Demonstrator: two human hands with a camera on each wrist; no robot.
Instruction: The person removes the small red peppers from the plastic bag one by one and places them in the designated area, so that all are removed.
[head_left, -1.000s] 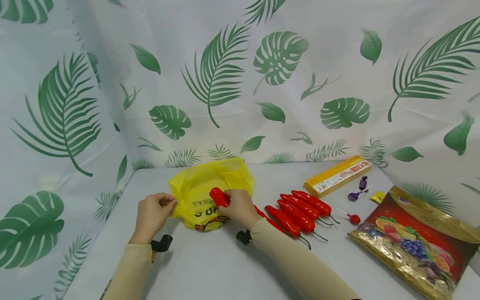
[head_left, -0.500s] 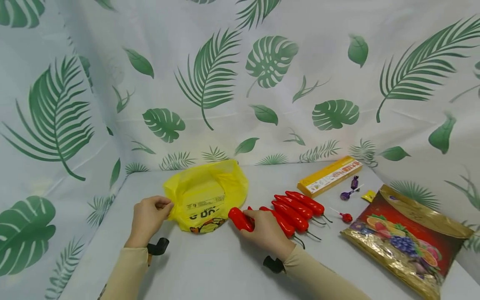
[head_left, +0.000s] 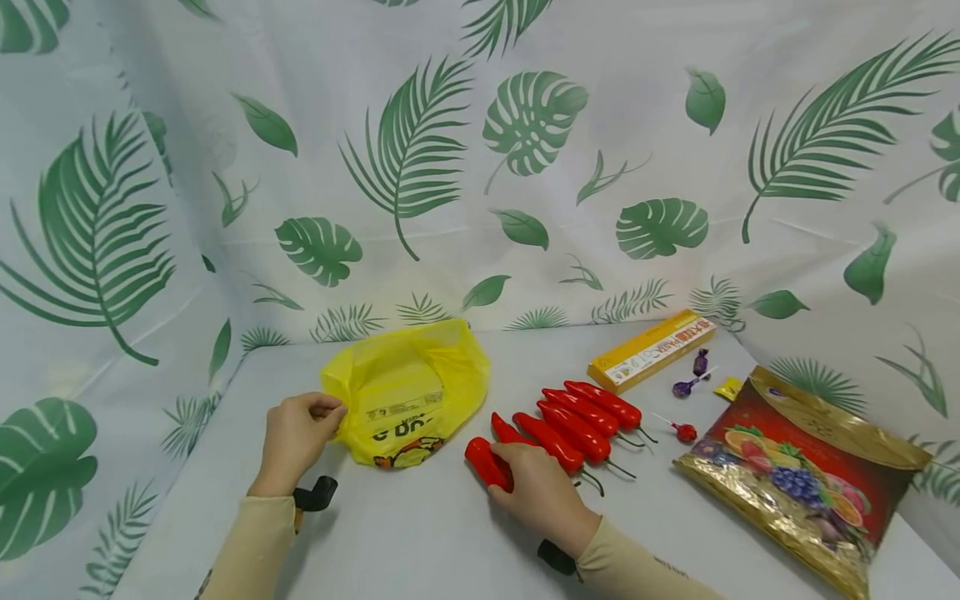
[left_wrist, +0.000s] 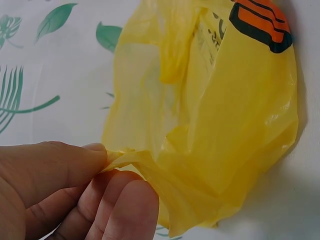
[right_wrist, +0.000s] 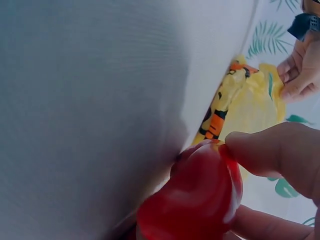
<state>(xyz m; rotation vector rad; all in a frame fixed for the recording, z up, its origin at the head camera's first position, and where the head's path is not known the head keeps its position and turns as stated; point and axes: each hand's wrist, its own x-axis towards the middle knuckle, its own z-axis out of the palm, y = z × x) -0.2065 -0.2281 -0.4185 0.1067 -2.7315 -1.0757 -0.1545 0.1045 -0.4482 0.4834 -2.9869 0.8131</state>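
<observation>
In the head view, my left hand pinches the left edge of a thin yellow plastic bag. The pinch shows close up in the left wrist view, with the bag's mouth spread beyond the fingers. My right hand holds a thick, glossy red pepper with a blunt end, low over the table. In the right wrist view the thumb lies along this pepper's side. Beside that hand lies a row of several long red chili peppers; the nearest one is partly hidden by the hand.
A yellow and white pasta box lies behind the chilies. To the right are purple-wrapped sweets, a red lollipop, a small yellow packet and a large red and gold bag printed with fruit. Leaf-patterned cloth stands behind.
My right hand has moved from the yellow bag's mouth rightward and down to the chili row, still holding the red pepper. The left hand keeps its pinch. The view has shifted slightly right.
</observation>
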